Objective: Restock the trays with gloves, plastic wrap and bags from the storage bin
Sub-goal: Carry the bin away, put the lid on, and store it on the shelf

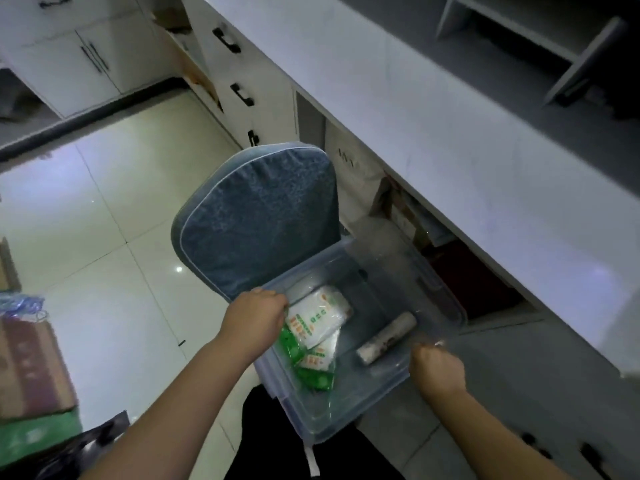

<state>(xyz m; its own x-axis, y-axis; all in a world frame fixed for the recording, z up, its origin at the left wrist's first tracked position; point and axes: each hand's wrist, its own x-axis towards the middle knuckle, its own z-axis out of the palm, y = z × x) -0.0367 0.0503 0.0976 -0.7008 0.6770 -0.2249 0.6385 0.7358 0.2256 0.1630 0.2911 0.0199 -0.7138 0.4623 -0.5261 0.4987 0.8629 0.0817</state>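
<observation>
A clear plastic storage bin [436,285] hangs over the blue cushioned chair [259,216], held between both hands. My left hand [258,315] grips the bin's left rim. My right hand [437,370] grips the right rim, fingers curled over the edge. Inside lie white and green packets [317,315], stacked against the left wall, with more green and white packets [317,367] below them. A white roll [386,336] lies on the bin floor to the right.
A long white counter [450,133] runs along the right, with open shelves of boxes [401,216] under it. White drawers with black handles [227,39] stand at the back. Cardboard boxes [31,368] sit on the tiled floor at left.
</observation>
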